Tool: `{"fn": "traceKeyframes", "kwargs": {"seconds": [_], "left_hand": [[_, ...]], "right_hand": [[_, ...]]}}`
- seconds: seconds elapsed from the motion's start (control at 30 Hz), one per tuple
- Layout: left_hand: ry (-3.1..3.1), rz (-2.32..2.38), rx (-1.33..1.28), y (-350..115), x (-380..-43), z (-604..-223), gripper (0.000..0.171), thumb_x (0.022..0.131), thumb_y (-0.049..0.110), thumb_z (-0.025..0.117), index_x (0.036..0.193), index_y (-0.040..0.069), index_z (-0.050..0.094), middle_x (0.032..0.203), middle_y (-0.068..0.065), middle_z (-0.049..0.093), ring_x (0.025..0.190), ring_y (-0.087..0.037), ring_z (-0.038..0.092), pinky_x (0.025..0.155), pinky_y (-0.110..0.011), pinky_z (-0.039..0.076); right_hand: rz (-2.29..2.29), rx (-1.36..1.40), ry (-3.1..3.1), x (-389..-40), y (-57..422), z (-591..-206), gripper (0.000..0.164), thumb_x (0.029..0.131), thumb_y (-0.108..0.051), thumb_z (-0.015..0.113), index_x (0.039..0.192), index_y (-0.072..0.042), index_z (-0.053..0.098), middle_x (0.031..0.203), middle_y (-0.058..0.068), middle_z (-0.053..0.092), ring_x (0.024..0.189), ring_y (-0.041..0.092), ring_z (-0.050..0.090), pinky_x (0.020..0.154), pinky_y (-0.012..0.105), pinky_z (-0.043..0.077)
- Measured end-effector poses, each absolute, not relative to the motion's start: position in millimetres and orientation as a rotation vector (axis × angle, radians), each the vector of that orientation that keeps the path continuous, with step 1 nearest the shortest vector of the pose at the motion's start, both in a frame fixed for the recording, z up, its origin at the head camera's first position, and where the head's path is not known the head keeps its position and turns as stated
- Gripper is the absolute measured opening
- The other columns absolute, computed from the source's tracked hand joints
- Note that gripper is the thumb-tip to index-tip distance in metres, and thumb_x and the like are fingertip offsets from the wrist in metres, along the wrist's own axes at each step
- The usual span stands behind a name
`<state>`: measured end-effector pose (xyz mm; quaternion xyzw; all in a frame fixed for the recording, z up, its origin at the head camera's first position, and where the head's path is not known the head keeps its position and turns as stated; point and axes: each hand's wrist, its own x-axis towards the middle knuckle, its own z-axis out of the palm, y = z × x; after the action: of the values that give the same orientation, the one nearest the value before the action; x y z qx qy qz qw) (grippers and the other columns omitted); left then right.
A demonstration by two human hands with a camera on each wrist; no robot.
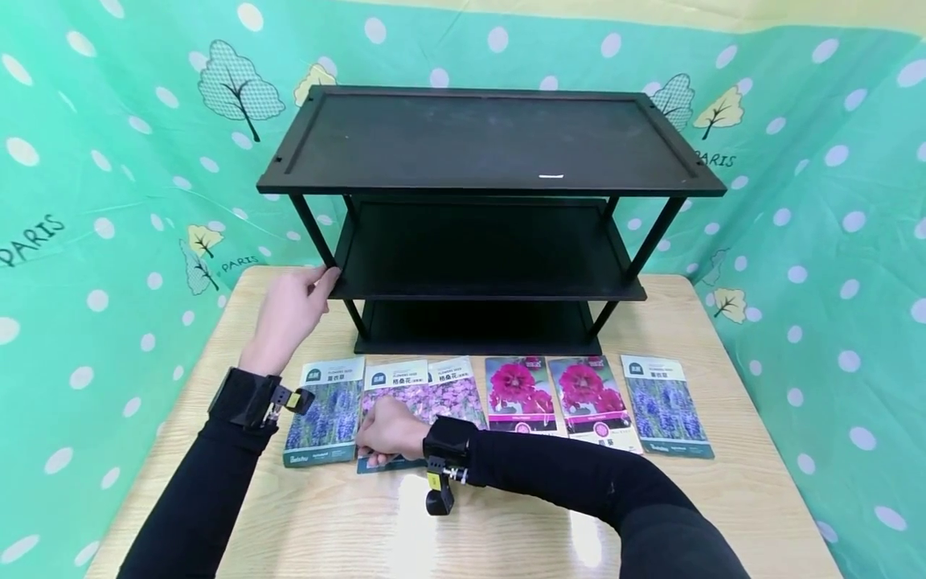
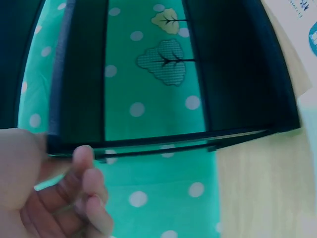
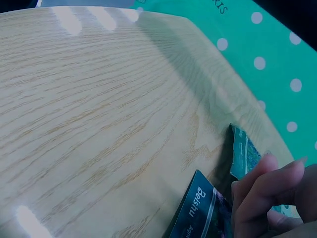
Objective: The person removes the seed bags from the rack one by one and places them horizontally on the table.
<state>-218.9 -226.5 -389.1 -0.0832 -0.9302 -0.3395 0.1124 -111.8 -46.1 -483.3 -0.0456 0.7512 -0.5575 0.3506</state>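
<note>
A black three-tier shelf rack [image 1: 477, 249] stands on the table. My left hand [image 1: 289, 310] holds the front left corner of its middle tier; the left wrist view shows thumb and fingers [image 2: 83, 157] at that corner. Below the rack, seed packets lie in a row. My right hand [image 1: 391, 430] is low over a purple-pink flower seed packet [image 1: 394, 376], fingers [image 3: 257, 196] bent at its left edge; whether they pinch it is not clear. To its left lies a blue-flower seed packet [image 1: 325, 414], and a second purple-pink packet [image 1: 456, 390] touches its right side.
Two magenta-flower packets [image 1: 515, 386] and another blue-flower packet [image 1: 665, 406] continue the row rightward, partly behind my right sleeve [image 1: 550, 466]. Green dotted cloth [image 1: 108, 322] hangs around the wooden table [image 1: 325, 523]. A small white strip [image 1: 551, 176] marks the top tier.
</note>
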Motion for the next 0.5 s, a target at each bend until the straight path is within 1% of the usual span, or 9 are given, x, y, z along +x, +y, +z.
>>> {"fn": "traceKeyframes", "kwargs": {"seconds": [0.03, 0.13, 0.17, 0.23, 0.27, 0.33, 0.37, 0.43, 0.5], "left_hand": [[-2.710, -0.997, -0.235, -228, -218, -393, 0.055, 0.111, 0.050, 0.039, 0.082, 0.011, 0.066, 0.069, -0.008, 0.062, 0.050, -0.025, 0.047, 0.047, -0.038, 0.032], [-2.664, -0.986, -0.214, -231, -211, -404, 0.059, 0.111, 0.050, 0.037, 0.086, 0.008, 0.070, 0.072, -0.010, 0.066, 0.050, -0.025, 0.047, 0.047, -0.038, 0.032], [-2.660, -0.985, -0.211, -232, -209, -407, 0.059, 0.111, 0.049, 0.036, 0.092, 0.007, 0.073, 0.074, -0.011, 0.067, 0.051, -0.025, 0.049, 0.047, -0.037, 0.033], [-2.651, -0.981, -0.216, -233, -203, -413, 0.058, 0.112, 0.048, 0.037, 0.114, 0.004, 0.075, 0.081, -0.014, 0.071, 0.059, -0.027, 0.059, 0.049, -0.037, 0.038], [-2.658, -0.975, -0.222, -232, -200, -415, 0.058, 0.112, 0.048, 0.037, 0.124, 0.003, 0.072, 0.085, -0.016, 0.072, 0.064, -0.029, 0.063, 0.052, -0.037, 0.041], [-2.684, -0.982, -0.223, -232, -195, -420, 0.061, 0.111, 0.050, 0.037, 0.142, 0.002, 0.060, 0.095, -0.019, 0.073, 0.075, -0.030, 0.067, 0.057, -0.038, 0.046], [-2.703, -0.983, -0.212, -231, -192, -422, 0.064, 0.111, 0.051, 0.038, 0.146, 0.001, 0.056, 0.099, -0.019, 0.073, 0.080, -0.031, 0.068, 0.060, -0.039, 0.047], [-2.745, -0.978, -0.183, -230, -187, -428, 0.070, 0.109, 0.055, 0.041, 0.152, 0.000, 0.047, 0.104, -0.019, 0.071, 0.081, -0.032, 0.067, 0.064, -0.040, 0.049], [-2.792, -0.963, -0.148, -230, -181, -434, 0.078, 0.106, 0.059, 0.045, 0.157, 0.000, 0.038, 0.109, -0.019, 0.069, 0.085, -0.031, 0.066, 0.065, -0.039, 0.048]], "right_hand": [[-1.450, -0.112, 1.928, -111, -46, -483, 0.013, 0.098, 0.002, 0.066, 0.088, 0.007, 0.074, 0.069, 0.016, 0.069, 0.043, 0.012, 0.051, 0.043, 0.024, 0.044], [-1.464, -0.105, 1.884, -110, -45, -485, 0.013, 0.099, 0.001, 0.065, 0.091, 0.007, 0.074, 0.070, 0.014, 0.067, 0.044, 0.012, 0.052, 0.043, 0.024, 0.044], [-1.472, -0.106, 1.873, -110, -45, -486, 0.013, 0.099, 0.001, 0.064, 0.092, 0.007, 0.074, 0.070, 0.014, 0.068, 0.044, 0.011, 0.052, 0.043, 0.023, 0.044], [-1.481, -0.119, 1.858, -109, -43, -485, 0.013, 0.099, 0.000, 0.064, 0.093, 0.007, 0.073, 0.071, 0.015, 0.069, 0.044, 0.011, 0.052, 0.043, 0.022, 0.045], [-1.482, -0.138, 1.858, -108, -41, -485, 0.013, 0.099, 0.000, 0.064, 0.094, 0.007, 0.074, 0.073, 0.015, 0.070, 0.044, 0.011, 0.053, 0.043, 0.022, 0.046], [-1.479, -0.190, 1.869, -109, -37, -484, 0.014, 0.100, -0.001, 0.063, 0.096, 0.007, 0.075, 0.076, 0.017, 0.071, 0.046, 0.011, 0.056, 0.045, 0.024, 0.050], [-1.474, -0.220, 1.883, -109, -35, -483, 0.015, 0.100, -0.002, 0.063, 0.097, 0.006, 0.075, 0.077, 0.016, 0.072, 0.048, 0.011, 0.057, 0.047, 0.024, 0.052], [-1.452, -0.286, 1.930, -109, -29, -482, 0.015, 0.100, -0.004, 0.064, 0.099, 0.004, 0.076, 0.079, 0.016, 0.073, 0.052, 0.013, 0.061, 0.052, 0.027, 0.055], [-1.427, -0.344, 1.996, -111, -22, -481, 0.015, 0.098, -0.006, 0.066, 0.101, 0.002, 0.077, 0.080, 0.013, 0.074, 0.057, 0.014, 0.063, 0.056, 0.027, 0.055]]}}
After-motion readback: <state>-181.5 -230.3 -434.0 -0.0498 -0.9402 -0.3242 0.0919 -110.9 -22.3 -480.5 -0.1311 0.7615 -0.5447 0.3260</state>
